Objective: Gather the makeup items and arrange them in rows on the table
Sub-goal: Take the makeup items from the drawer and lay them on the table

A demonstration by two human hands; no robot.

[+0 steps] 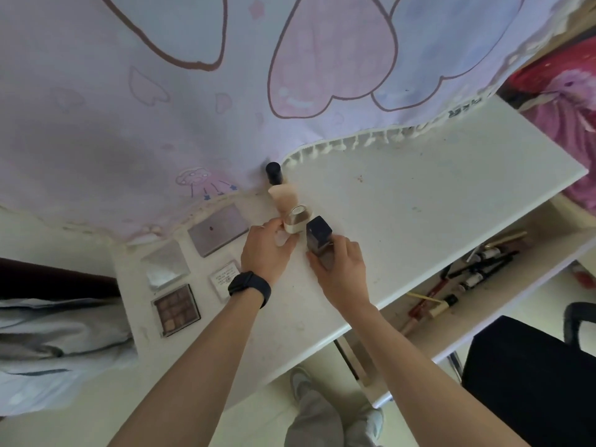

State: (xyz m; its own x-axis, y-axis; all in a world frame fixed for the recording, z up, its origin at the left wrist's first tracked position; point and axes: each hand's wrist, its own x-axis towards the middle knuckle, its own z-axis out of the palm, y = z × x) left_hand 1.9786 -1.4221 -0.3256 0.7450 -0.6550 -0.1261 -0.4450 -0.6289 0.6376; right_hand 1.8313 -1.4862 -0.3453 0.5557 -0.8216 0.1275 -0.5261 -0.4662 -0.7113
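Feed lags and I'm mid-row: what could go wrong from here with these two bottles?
The dark-capped foundation bottle in the right hand and the cream-capped bottle in the left hand are nearly touching; they could knock and tip. The peach bottle and black-capped bottle stand upright close behind, so a push might topple the row.

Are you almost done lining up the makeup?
Partly. The eyeshadow palette and grey palette already lie in rows. The left hand holds a round-capped bottle, the right hand a dark square-capped bottle. Pencils on the lower shelf still look ungathered.
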